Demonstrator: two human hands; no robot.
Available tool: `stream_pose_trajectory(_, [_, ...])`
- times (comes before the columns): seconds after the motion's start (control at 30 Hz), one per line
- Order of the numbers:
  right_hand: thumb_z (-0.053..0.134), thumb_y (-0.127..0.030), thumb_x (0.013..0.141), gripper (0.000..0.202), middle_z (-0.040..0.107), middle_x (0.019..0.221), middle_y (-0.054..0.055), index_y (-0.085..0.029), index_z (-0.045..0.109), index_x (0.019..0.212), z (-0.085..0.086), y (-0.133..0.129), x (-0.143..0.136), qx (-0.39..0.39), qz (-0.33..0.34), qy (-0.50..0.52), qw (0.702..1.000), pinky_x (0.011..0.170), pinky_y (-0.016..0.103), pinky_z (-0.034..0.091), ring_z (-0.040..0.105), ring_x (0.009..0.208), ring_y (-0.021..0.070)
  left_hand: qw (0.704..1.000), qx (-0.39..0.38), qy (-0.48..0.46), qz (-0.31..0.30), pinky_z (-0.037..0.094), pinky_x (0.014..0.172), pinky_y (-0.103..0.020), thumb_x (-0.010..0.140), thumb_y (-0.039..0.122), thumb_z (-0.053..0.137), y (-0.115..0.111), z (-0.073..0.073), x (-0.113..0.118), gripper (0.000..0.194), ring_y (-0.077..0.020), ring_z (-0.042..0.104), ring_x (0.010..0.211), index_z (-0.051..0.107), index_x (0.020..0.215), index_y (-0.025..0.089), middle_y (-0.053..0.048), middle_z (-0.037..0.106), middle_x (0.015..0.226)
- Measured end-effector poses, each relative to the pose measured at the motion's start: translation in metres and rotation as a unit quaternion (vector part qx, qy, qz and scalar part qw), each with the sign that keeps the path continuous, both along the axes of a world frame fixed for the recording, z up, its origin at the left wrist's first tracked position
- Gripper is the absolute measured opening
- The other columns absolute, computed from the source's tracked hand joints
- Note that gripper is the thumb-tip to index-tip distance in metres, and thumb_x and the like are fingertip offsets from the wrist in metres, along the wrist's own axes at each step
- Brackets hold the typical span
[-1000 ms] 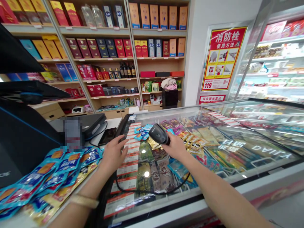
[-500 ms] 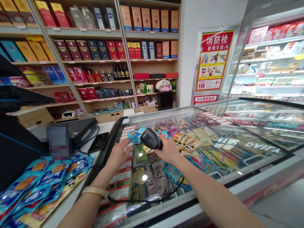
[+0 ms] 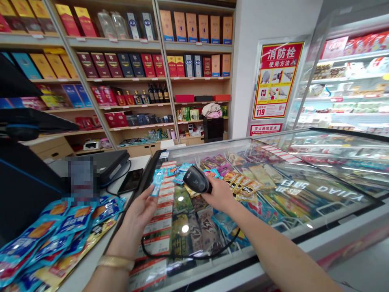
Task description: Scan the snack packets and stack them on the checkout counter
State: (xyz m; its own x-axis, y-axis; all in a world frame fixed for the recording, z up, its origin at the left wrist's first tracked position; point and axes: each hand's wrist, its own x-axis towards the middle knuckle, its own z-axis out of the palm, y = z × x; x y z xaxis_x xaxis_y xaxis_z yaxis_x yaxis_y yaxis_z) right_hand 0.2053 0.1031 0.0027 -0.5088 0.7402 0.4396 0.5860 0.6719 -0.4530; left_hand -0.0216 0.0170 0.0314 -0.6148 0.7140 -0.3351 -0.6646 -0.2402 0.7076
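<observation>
My left hand (image 3: 142, 211) pinches a small light-blue snack packet (image 3: 157, 182) by its lower end, just above the freezer's left edge. My right hand (image 3: 221, 193) is wrapped round the handle of a black barcode scanner (image 3: 196, 179), whose head points left toward that packet. Beneath and behind the scanner, several blue packets (image 3: 182, 167) lie on the glass. Just right of my right hand, several gold packets (image 3: 243, 182) are fanned out on the glass. A black cable (image 3: 194, 257) loops over the glass below the scanner.
The glass-topped freezer (image 3: 304, 231) fills the middle and right. On the counter at left lie a pile of blue packets (image 3: 60, 231), a black phone (image 3: 131, 181) and a dark checkout device (image 3: 112, 166). Shelves of boxed bottles (image 3: 146, 65) stand behind.
My left hand has picked up a blue packet from the glass and drawn it left and toward me. The scanner stays over the glass in my right hand, and the view has shifted slightly.
</observation>
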Motion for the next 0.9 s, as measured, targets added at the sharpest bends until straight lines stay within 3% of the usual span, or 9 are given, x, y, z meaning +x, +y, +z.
stream_pose_trajectory(0.13, [0.062,-0.033,0.077,0.03,0.072,0.095,0.007,-0.022,0.064,0.104,-0.001,-0.001,0.0,0.001,0.005,0.0,1.0,0.072,0.029,0.042,0.066,0.088,0.0246,0.999,-0.006,-0.036,-0.034,0.06,0.067,-0.022,0.084,-0.005,0.043,-0.004,0.002,0.003,0.036,-0.0138,0.07,0.071,0.06,0.112,0.011,-0.007,0.071,0.085])
stream_pose_trajectory(0.33, [0.064,-0.032,0.075,0.026,0.072,0.092,0.006,-0.021,0.063,0.098,0.002,-0.008,-0.001,0.015,0.047,-0.01,0.999,0.069,0.028,0.041,0.065,0.086,0.0237,0.997,0.037,0.061,0.008,0.059,0.068,-0.023,0.079,-0.009,0.049,-0.001,-0.011,0.005,0.031,-0.013,0.07,0.07,0.065,0.094,0.013,-0.004,0.071,0.078])
stream_pose_trajectory(0.53, [0.065,-0.03,0.074,0.022,0.072,0.091,0.005,-0.021,0.063,0.094,0.009,-0.016,-0.001,0.004,0.096,-0.046,0.994,0.067,0.027,0.04,0.066,0.084,0.0229,0.996,0.03,0.066,0.054,0.059,0.079,-0.028,0.08,-0.007,0.051,0.001,-0.017,-0.001,0.023,-0.0117,0.069,0.072,0.063,0.08,0.013,-0.005,0.072,0.078])
stream_pose_trajectory(0.9, [0.063,-0.029,0.075,0.022,0.072,0.094,0.005,-0.022,0.064,0.095,0.01,-0.019,-0.002,-0.025,0.108,-0.077,0.991,0.068,0.027,0.041,0.067,0.087,0.0234,0.995,0.039,0.051,0.072,0.058,0.086,-0.033,0.076,-0.009,0.056,0.001,-0.014,0.001,0.026,-0.0126,0.07,0.074,0.064,0.086,0.014,-0.004,0.073,0.082])
